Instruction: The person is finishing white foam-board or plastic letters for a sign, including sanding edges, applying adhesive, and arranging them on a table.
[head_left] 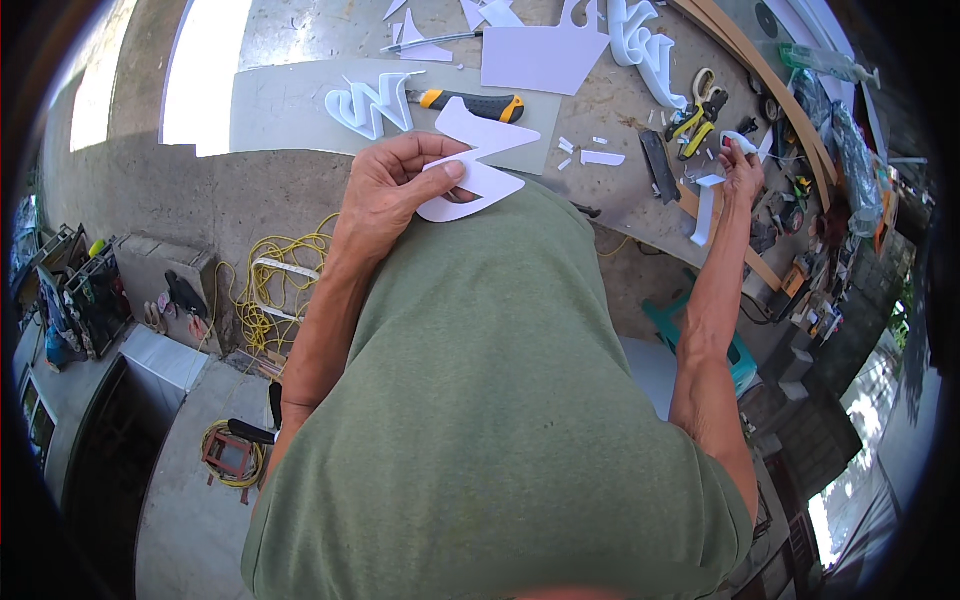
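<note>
Green shirt (490, 400) foremost, left hand (392, 190) pinches white cutout (487, 184) at left.

between your left hand (385, 195) and your right hand (742, 172), a stretch of grey tabletop (612, 115) leaves you a way through, with only small flat white scraps (603, 158) lying low at its near side. the flat white zigzag cutout (490, 135) in your left hand juts toward it. the dark flat bar (658, 167) and black-and-yellow hand snips (711, 107) obstruct a low sweep to your right hand. beyond your left hand, the yellow-and-black utility knife (470, 104) and curly white letter shape (370, 107) crowd your path.
</note>
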